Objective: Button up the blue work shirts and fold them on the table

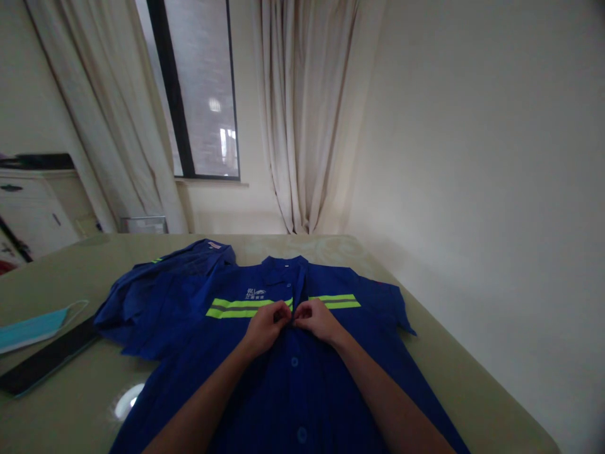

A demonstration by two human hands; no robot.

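Observation:
A blue short-sleeved work shirt (340, 366) lies front up on the table, its collar pointing away from me. Yellow-green reflective bands cross its chest, with a white print above the left one. My left hand (268, 326) pinches the front placket at band height. Right beside it, my right hand (320, 320) pinches the other edge of the same opening. Fingertips nearly meet, and whatever small part lies between them is hidden. Below the hands, a button (295, 362) and a lower button (302, 434) show on the placket. Above them the front stands slightly apart.
A second blue garment (174, 271) lies bunched at the left, under the shirt's sleeve. A light-blue face mask (33, 329) and a long dark flat object (47, 356) rest on the glossy table (80, 416). A wall (472, 189) runs along the right side.

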